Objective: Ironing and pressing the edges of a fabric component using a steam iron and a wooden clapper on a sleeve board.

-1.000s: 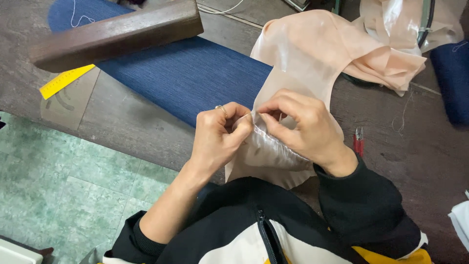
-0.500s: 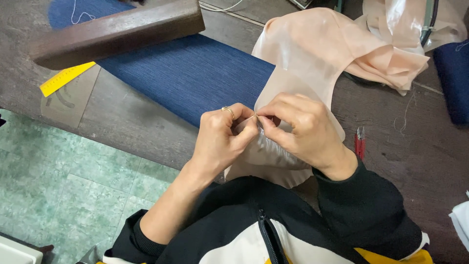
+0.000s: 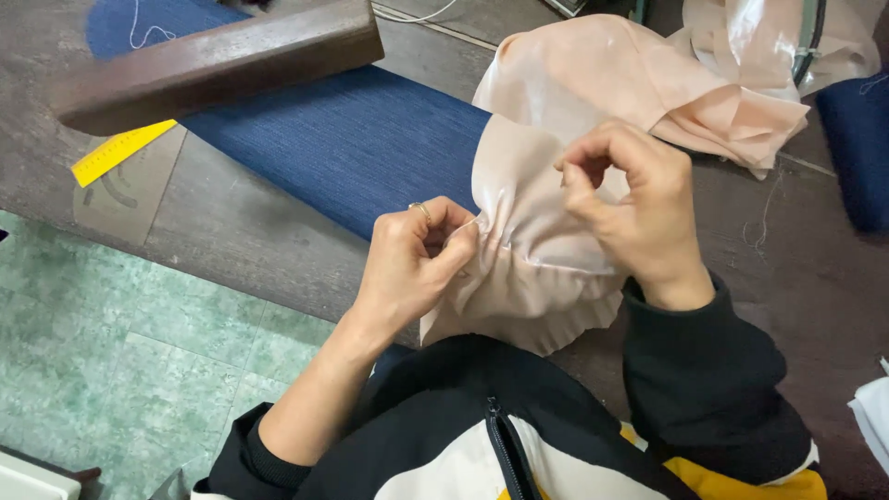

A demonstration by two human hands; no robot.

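left hand [image 3: 417, 264] pinching peach fabric [image 3: 537, 250] – right hand [image 3: 634, 208] apart

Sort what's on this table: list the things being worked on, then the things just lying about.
In use:
- peach fabric, gathered at its lower edge
- left hand, pinching the fabric
- right hand, raised above the fabric

Lying about:
- blue cloth
- wooden block
- yellow ruler
- white thread on the blue cloth
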